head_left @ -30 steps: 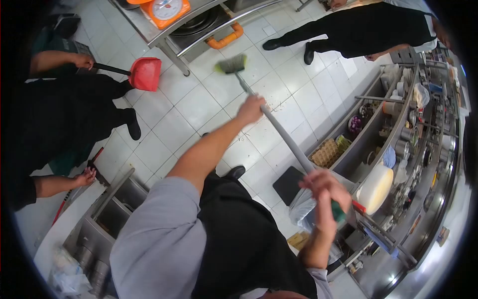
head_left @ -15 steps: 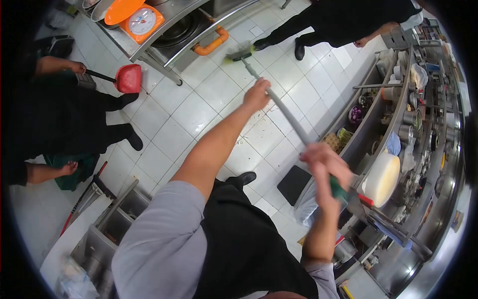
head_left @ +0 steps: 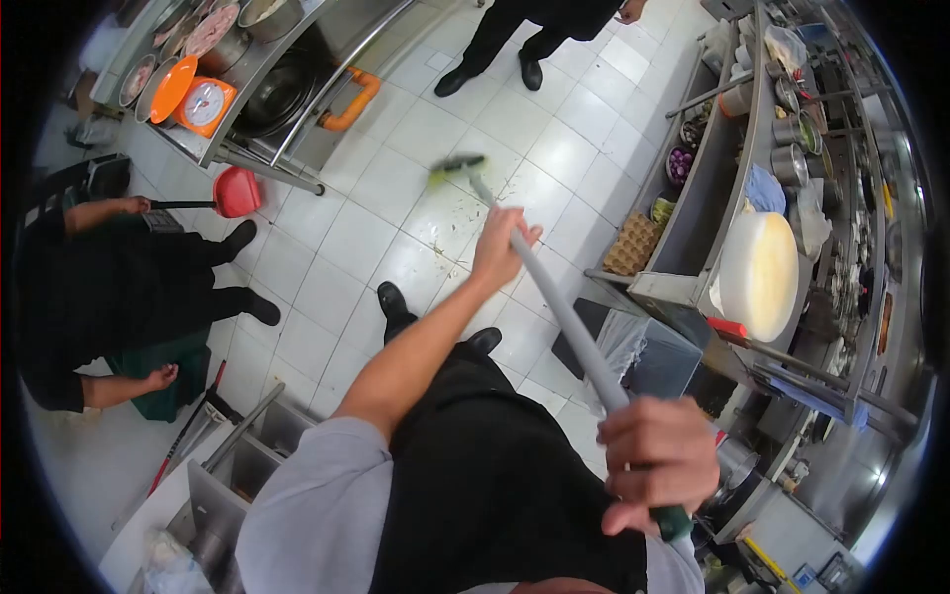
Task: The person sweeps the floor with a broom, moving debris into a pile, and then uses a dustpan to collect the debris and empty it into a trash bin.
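A broom's long grey handle (head_left: 566, 317) slants across the view, its green-bristled head (head_left: 460, 166) on the white tiles. My left hand (head_left: 503, 247) is closed round the shaft at mid-length. Near the green-tipped upper end, my right hand (head_left: 660, 463) wraps the handle, close to the camera. Small bits of debris (head_left: 453, 242) lie scattered on the floor just below the broom head. My black shoes (head_left: 393, 299) stand on the tiles nearby.
At left, a person in black (head_left: 109, 287) holds a red dustpan (head_left: 237, 192). Another person's legs (head_left: 500, 45) stand at the top. A steel counter carries an orange scale (head_left: 206, 105). Shelving (head_left: 693, 223) with an egg tray (head_left: 633, 244) and a white round board (head_left: 758, 276) line the right.
The broom head has moved away from the far person's shoe, closer to the debris. My right hand has come down towards the camera. The far person appears higher in view.
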Demonstrator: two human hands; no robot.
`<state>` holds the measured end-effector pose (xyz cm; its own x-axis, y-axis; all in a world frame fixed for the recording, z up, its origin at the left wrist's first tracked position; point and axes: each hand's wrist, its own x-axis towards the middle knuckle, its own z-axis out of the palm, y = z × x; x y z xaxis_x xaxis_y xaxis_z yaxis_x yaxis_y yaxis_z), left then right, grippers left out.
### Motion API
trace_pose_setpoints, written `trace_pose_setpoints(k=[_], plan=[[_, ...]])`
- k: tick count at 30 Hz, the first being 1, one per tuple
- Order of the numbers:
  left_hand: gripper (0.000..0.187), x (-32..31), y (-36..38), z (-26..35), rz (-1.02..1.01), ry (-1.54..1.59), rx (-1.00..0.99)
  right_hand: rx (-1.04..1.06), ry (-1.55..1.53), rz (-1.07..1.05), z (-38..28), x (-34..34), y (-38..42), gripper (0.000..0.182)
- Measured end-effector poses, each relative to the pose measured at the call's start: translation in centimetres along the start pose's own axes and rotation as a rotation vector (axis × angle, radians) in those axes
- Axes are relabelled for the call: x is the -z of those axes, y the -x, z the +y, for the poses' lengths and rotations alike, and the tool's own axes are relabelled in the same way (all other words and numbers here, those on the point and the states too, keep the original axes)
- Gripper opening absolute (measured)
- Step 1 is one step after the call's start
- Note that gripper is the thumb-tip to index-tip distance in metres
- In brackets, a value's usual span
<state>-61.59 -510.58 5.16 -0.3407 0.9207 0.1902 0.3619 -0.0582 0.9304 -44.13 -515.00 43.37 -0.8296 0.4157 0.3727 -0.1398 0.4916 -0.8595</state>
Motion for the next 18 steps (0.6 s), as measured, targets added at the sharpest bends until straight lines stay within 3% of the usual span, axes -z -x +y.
trace_pose_setpoints(k=[3,6,9,13,15,17,18], plan=[[0.032,-1.2,-6.7,-1.6,-0.12,-0.026,0.067,-0.122,0.109,0.187,5.7,-0.8,0.7,0.032],[0.032,-2.0,-7.4,-6.6,-0.333,-0.157,0.131,-0.273,0.142,0.168,16.4,-3.6,2.7,0.024],[0.032,-3.7,-2.5,-11.8,-0.348,-0.19,-0.1,-0.36,0.132,0.2,12.7,-5.6,4.9,0.023],[0.03,-5.6,4.6,-13.1,-0.453,-0.061,0.1,-0.491,0.036,0.111,3.3,-3.5,5.2,0.023],[0.03,-6.1,7.3,-12.3,-0.472,0.004,0.126,-0.439,-0.013,0.132,1.0,-1.5,5.2,0.03],[0.029,-6.2,7.2,-9.3,-0.408,-0.016,0.135,-0.412,-0.057,0.317,-1.3,-0.6,4.2,0.041],[0.029,-6.3,6.2,-7.7,-0.376,-0.025,0.137,-0.299,-0.051,0.249,-1.8,0.7,3.6,0.043]])
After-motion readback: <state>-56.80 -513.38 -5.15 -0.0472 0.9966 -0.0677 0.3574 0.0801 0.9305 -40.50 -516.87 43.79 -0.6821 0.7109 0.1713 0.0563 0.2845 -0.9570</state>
